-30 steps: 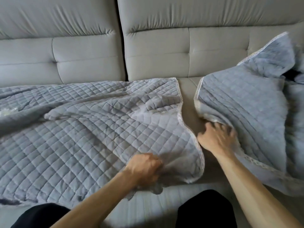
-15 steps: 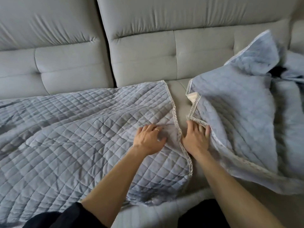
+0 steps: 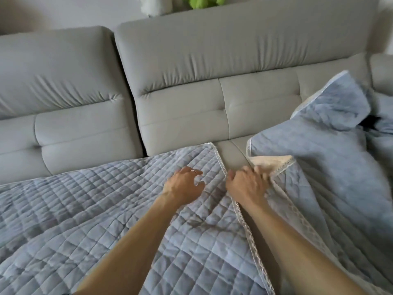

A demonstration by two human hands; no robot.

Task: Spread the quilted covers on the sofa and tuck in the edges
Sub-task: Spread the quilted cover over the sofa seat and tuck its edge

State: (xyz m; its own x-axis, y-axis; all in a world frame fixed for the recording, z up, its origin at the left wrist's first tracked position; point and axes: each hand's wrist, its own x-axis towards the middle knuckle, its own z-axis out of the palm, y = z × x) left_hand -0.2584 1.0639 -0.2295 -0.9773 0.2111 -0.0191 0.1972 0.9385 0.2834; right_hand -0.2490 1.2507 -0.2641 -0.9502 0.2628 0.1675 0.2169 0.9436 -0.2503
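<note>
While facing the grey sofa [image 3: 180, 124], rests the left hand [image 3: 182, 185] at frame centre on the left quilted cover [image 3: 85, 220], spread flat across the lower left, fingers loosely curved and gripping nothing. Sets the right hand [image 3: 246, 185] just beside it against the turned-back lace edge of the right quilted cover [image 3: 319, 167], bunched at the right of frame. Cannot tell through blur whether those fingers pinch the edge.

Left cover [image 3: 85, 220] and right cover [image 3: 331, 171] are matt quilted cloth; the sofa [image 3: 191, 60] looks smooth, leathery.
</note>
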